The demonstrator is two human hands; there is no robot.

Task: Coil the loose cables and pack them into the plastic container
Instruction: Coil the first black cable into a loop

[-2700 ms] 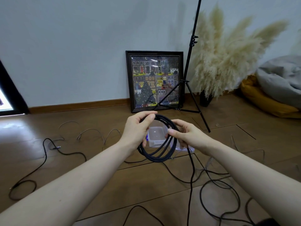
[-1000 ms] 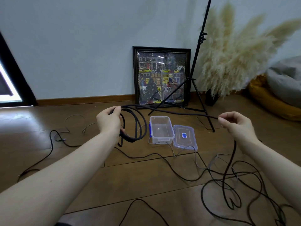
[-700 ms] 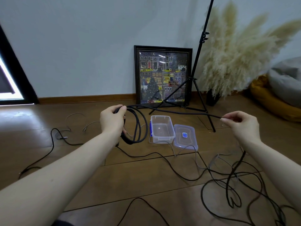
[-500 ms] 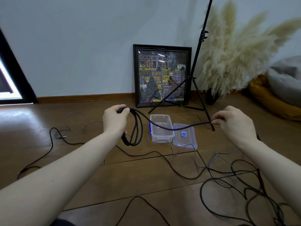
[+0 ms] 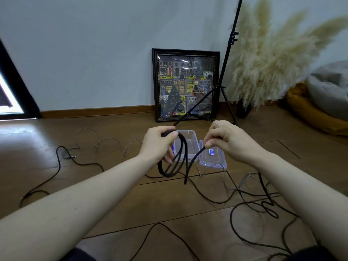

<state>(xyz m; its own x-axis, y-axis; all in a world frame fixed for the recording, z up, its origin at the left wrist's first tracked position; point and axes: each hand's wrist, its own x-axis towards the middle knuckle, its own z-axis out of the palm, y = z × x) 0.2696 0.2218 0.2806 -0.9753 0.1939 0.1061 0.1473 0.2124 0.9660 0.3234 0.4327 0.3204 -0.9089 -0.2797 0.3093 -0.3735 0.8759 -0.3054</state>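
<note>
My left hand [image 5: 157, 146] grips the top of a thick black cable coil [image 5: 176, 161] that hangs in several loops below it. My right hand [image 5: 225, 141] pinches the same cable a short way along, and a fresh loop sags between the two hands. The cable's free length trails from my right hand down to the floor [image 5: 263, 187]. Behind the hands, a clear plastic container [image 5: 190, 142] stands open on the wooden floor, with its lid [image 5: 212, 157] lying to its right.
Thin black and grey loose cables [image 5: 60, 162] sprawl over the floor left, front and right. A framed picture [image 5: 186, 85] leans on the wall, beside a light-stand tripod [image 5: 224, 87], pampas grass [image 5: 267, 59] and a cushion [image 5: 312, 113].
My right hand has moved left toward my left hand, bringing the stretched cable in, so that it now sags as a new loop by the coil.
</note>
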